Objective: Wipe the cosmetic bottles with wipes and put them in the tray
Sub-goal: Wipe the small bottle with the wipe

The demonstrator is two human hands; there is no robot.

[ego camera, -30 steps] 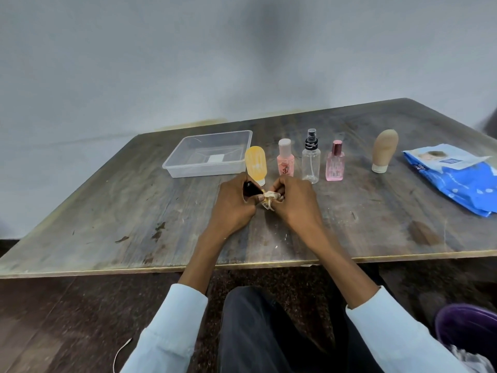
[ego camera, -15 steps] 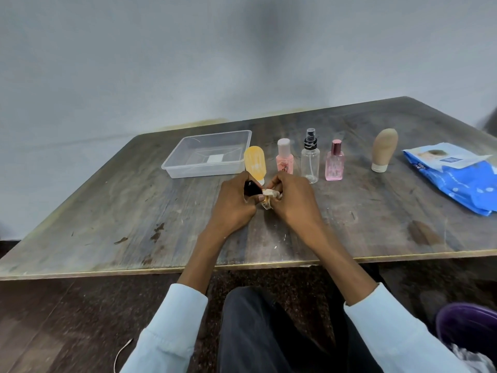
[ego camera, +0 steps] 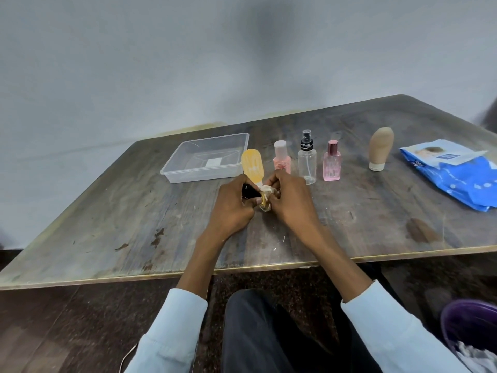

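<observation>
My left hand [ego camera: 233, 208] grips a small bottle with a black cap [ego camera: 250, 191] above the table's middle. My right hand [ego camera: 291, 201] pinches a crumpled wipe [ego camera: 267, 190] against that bottle's clear body. Behind my hands stand a yellow tube [ego camera: 252, 164], a pink bottle with a white cap [ego camera: 281, 159], a clear spray bottle [ego camera: 307, 160], a pink perfume bottle [ego camera: 332, 162] and a beige tube [ego camera: 380, 148]. The clear plastic tray [ego camera: 174, 172] sits at the back left, holding no bottles.
A blue pack of wipes [ego camera: 457, 176] lies at the table's right edge. The worn wooden table [ego camera: 121, 216] ends just in front of my lap. A purple bin [ego camera: 473, 327] stands on the floor at the lower right.
My hands have stayed together at the same spot, with small turning of the wipe on the little bottle. The standing bottles and the tray have not moved.
</observation>
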